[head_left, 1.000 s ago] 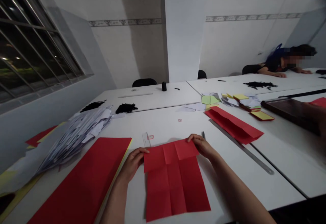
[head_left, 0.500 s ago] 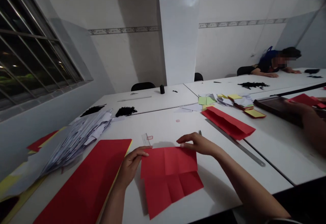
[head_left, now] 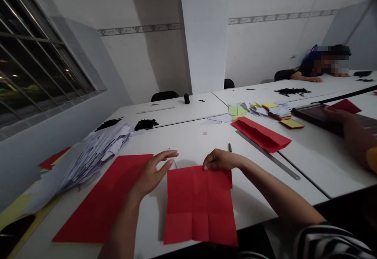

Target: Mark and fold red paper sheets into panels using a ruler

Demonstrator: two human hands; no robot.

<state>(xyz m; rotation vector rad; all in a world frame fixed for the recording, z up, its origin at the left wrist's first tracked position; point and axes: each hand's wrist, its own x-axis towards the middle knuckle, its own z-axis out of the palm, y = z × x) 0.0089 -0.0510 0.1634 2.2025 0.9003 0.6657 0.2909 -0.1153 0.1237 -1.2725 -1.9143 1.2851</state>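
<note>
A creased red sheet of paper (head_left: 200,208) hangs over the front edge of the table, its fold lines making a grid. My right hand (head_left: 219,159) pinches its far edge right of the middle, thumb and fingers together. My left hand (head_left: 156,172) is off the paper at its far left corner, with fingers and thumb apart and nothing between them. Left of it lies a stack of larger red and yellow paper (head_left: 100,200). A pen (head_left: 230,147) rests just beyond my right hand.
White paper sheets (head_left: 91,153) are heaped at the left. To the right lie a folded red paper (head_left: 260,134) and a metal ruler (head_left: 271,157). Another person's hand (head_left: 350,127) holds red paper by a dark tray (head_left: 309,117). A black thread spool (head_left: 186,98) stands farther back.
My left hand has let go of the red sheet's corner. My right hand has shifted left along the far edge and pinches it there. The sheet's near part folded up, then spread flat again.
</note>
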